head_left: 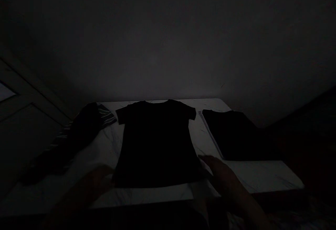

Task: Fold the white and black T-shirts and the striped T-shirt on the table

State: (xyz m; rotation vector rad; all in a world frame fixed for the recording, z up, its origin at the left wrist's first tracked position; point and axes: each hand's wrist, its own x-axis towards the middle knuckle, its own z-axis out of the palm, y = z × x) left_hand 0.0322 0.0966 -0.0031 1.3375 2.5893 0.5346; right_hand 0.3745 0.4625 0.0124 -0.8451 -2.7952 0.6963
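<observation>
Very dim light throughout, with most shapes close to silhouettes. At the middle of a white creased surface (252, 175), a black short-sleeved T-shirt (156, 142) lying flat, collar toward the far edge, sleeves spread to either side, hem toward the near side. Two bare hands well apart, one at each side of the hem, neither clamped on the cloth. Near the shirt's lower left corner, the left hand (91, 184), too dark and blurred for its fingers to be made out, with contact with the hem impossible to tell. At the near right, the right hand (223, 177), open and reaching forward, fingertips (206, 159) just beside the shirt's lower right edge, on or just above the white surface. Further right, a flat dark garment (231, 134) with a pale edge along its left side, apart from the T-shirt. On the left, a long dark bundle of cloth with pale stripes (70, 135), partly off the surface's left side. Beyond everything, a plain dim wall (168, 48), and at the far left, a pale-edged door or window frame (15, 97).
</observation>
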